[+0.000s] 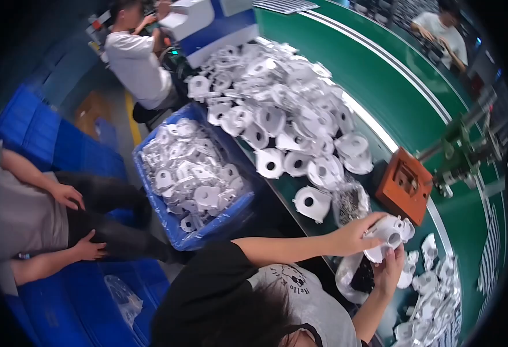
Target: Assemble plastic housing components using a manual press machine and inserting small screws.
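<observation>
Both of my hands hold a white plastic housing (388, 232) with a round hole, just above the green work surface. My left hand (355, 236) grips its left side, fingers closed over the upper edge. From below, my right hand (388, 269) has its fingers closed on the lower edge. Beyond the housing sits an orange-brown fixture block (405, 184) with a recess in its top. A clear bag of small metal parts (350, 203) lies near my left hand. Another bag, with small dark parts (362, 279), lies between my forearms.
A large heap of white plastic parts (288, 110) covers the far surface. More white pieces (433, 298) lie at the right. A blue crate (150, 188) of bagged white parts stands left. A green bench press (459, 144) stands beside the block. A person (28, 214) sits at left.
</observation>
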A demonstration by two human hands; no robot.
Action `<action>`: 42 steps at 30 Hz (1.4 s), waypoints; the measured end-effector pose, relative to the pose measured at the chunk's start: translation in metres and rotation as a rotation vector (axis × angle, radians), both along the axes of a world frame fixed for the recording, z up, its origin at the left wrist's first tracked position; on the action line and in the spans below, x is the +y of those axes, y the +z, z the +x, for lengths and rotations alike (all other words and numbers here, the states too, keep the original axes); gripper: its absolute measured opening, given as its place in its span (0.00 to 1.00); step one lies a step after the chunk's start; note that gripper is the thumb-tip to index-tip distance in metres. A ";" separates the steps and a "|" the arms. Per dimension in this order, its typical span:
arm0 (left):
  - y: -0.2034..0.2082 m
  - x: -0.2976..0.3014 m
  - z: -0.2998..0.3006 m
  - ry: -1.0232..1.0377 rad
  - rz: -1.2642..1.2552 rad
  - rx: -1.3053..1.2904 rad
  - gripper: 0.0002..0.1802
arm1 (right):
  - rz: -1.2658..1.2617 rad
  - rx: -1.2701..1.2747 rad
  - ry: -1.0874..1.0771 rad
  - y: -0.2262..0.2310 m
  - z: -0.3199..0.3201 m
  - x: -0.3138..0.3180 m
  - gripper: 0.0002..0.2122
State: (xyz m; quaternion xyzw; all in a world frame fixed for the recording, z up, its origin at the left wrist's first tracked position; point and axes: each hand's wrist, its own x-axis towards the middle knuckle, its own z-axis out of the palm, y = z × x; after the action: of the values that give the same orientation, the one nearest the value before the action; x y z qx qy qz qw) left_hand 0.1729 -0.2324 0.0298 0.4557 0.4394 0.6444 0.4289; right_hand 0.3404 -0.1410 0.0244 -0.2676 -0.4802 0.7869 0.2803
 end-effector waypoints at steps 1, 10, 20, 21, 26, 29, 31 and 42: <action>-0.008 0.006 0.006 0.013 0.017 -0.031 0.34 | 0.004 -0.027 -0.138 -0.001 0.001 -0.006 0.20; -0.011 0.023 0.009 0.123 -0.061 0.052 0.33 | 0.379 -0.270 -0.218 0.008 -0.003 0.000 0.17; -0.005 0.020 0.017 -0.136 0.043 -0.306 0.33 | 0.753 -0.223 -0.151 0.025 -0.003 0.004 0.18; -0.006 0.018 0.018 -0.133 0.036 -0.303 0.33 | 0.745 -0.219 -0.149 0.025 -0.003 0.002 0.18; -0.010 0.017 0.016 -0.072 -0.069 -0.315 0.31 | 0.791 -0.191 -0.094 0.021 -0.001 -0.004 0.16; -0.008 0.016 0.017 -0.058 -0.073 -0.309 0.30 | 0.778 -0.173 -0.148 0.016 0.000 -0.005 0.15; -0.006 0.018 0.020 -0.047 -0.056 -0.321 0.30 | 0.779 -0.156 -0.195 0.015 0.000 -0.008 0.18; -0.020 0.018 0.016 0.158 0.017 -0.279 0.22 | 0.915 -0.336 -0.243 0.025 -0.010 -0.015 0.33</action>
State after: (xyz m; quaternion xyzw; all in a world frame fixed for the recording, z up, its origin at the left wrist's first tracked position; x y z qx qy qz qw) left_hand 0.1886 -0.2141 0.0095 0.3295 0.4047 0.7369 0.4297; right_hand 0.3309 -0.1560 0.0494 -0.2942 -0.7801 0.4032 0.3772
